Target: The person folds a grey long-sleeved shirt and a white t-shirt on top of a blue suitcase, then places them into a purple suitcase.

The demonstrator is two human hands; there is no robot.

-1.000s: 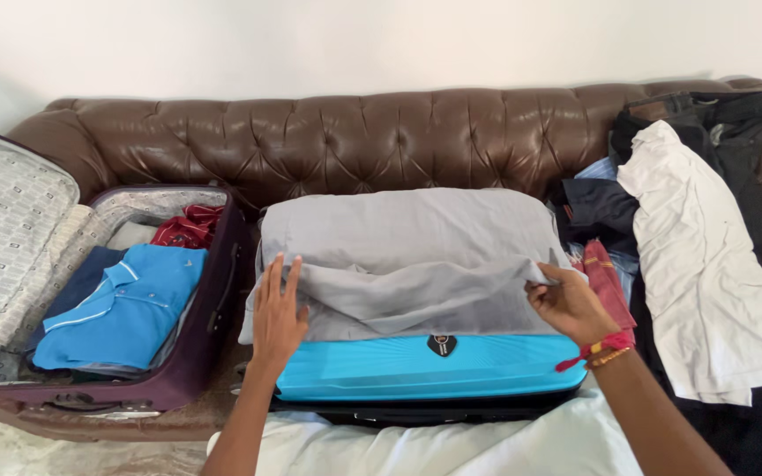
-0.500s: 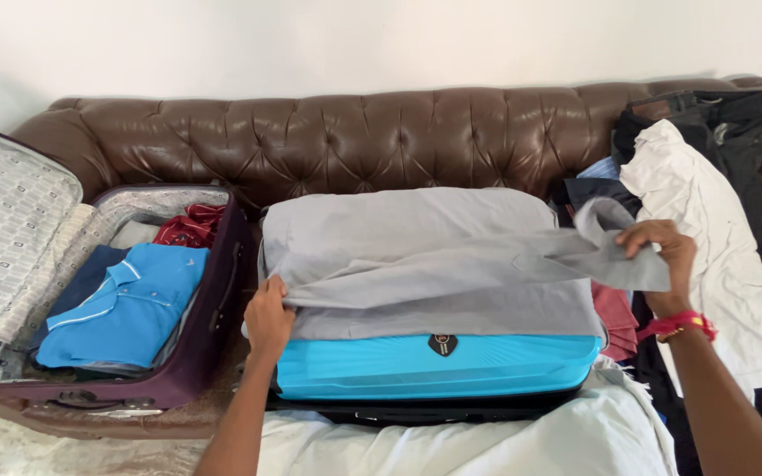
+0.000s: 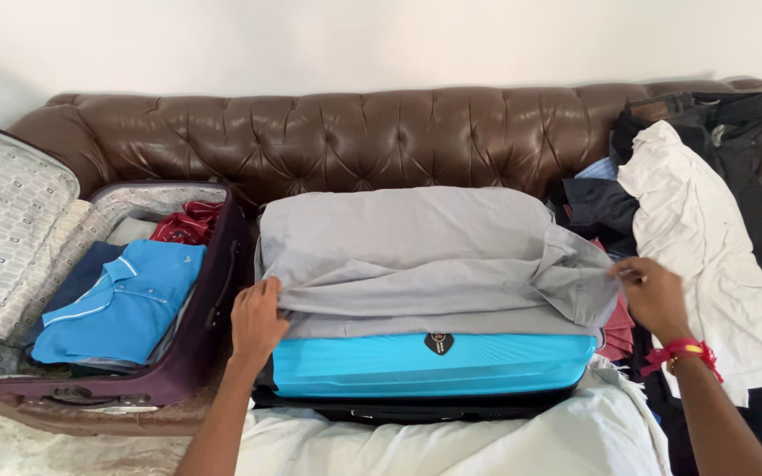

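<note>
Grey shirt atop turquoise suitcase pinched at edges by L hand & R hand; to be kept taut, flat.

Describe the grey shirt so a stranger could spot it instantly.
On the brown sofa, a closed turquoise suitcase lies in the middle. The grey shirt is spread over its lid, both hands gripping its edges; it is the only grey garment there.

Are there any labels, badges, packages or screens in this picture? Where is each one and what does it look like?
Badge: small dark shield shape on the top edge of the turquoise suitcase, just below the grey garment.
Lining: inside the open maroon suitcase lid at far left, pale grey with a repeated small printed pattern.
No packages, signs or screens show.
</note>
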